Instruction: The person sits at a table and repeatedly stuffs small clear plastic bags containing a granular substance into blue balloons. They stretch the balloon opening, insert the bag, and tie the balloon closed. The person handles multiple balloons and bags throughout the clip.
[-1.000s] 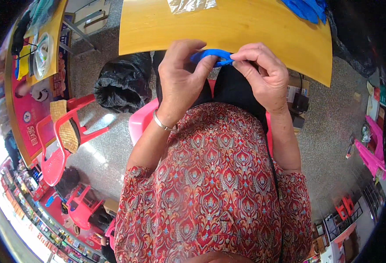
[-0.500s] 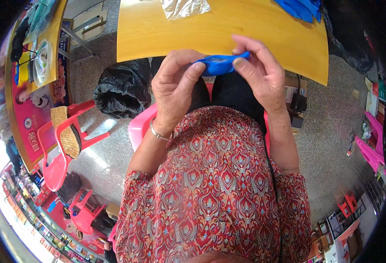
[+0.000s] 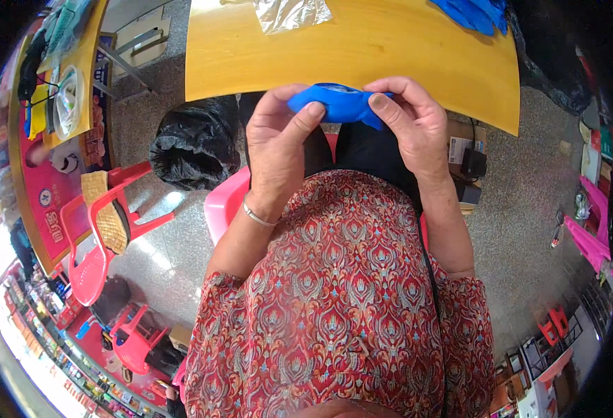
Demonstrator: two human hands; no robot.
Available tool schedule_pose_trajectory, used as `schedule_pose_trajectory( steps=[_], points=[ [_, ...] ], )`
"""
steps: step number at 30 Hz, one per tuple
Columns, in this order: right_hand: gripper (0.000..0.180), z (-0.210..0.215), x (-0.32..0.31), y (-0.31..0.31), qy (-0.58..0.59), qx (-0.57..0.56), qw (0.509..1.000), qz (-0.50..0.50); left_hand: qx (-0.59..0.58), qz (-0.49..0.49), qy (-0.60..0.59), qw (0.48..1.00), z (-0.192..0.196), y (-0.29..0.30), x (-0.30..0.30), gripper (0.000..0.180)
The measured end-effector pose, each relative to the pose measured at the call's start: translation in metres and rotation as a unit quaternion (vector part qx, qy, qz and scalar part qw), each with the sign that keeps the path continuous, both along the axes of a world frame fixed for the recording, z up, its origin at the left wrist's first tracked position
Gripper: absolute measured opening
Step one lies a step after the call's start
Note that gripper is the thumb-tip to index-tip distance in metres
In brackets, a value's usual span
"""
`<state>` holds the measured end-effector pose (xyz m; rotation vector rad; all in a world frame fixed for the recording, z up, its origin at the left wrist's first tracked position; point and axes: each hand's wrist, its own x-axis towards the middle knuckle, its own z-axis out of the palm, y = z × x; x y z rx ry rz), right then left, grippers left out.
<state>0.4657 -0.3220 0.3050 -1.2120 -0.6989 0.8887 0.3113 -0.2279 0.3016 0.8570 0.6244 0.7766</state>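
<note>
A piece of thin blue material point(image 3: 346, 108), gathered into a soft bundle with a pale, shiny opening along its top, is stretched between my two hands just off the table's near edge. My left hand point(image 3: 278, 143) pinches its left part between thumb and fingers. At the other end my right hand point(image 3: 414, 132) grips it the same way, thumb in front. Whether anything is inside the blue piece, I cannot tell. More crumpled blue material point(image 3: 475, 14) lies at the far right of the yellow table point(image 3: 285, 59), and a clear plastic bag point(image 3: 291, 14) at the far middle.
On the floor to the left stands a black plastic bag point(image 3: 195, 146) with its mouth open. A red plastic chair point(image 3: 90, 268) is farther left. Beyond the table's right edge hangs dark plastic point(image 3: 554, 76). A box with a black device point(image 3: 472, 164) sits below the table's right side.
The blue material is spread wider between my hands, and more of it shows at the left and lower right. My right fingers, raised before, have come down onto it.
</note>
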Motion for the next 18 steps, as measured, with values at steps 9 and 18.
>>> schedule_pose_trajectory(
  steps=[9,18],
  points=[
    [0.031,-0.004,-0.007,0.004,-0.025,-0.01,0.999,0.047,0.052,-0.001,0.031,0.998,0.017,-0.003,0.003,0.026],
    [0.033,-0.009,-0.007,0.006,-0.019,-0.009,0.996,0.081,0.099,-0.013,0.052,0.994,0.009,0.002,-0.003,0.03]
  ],
)
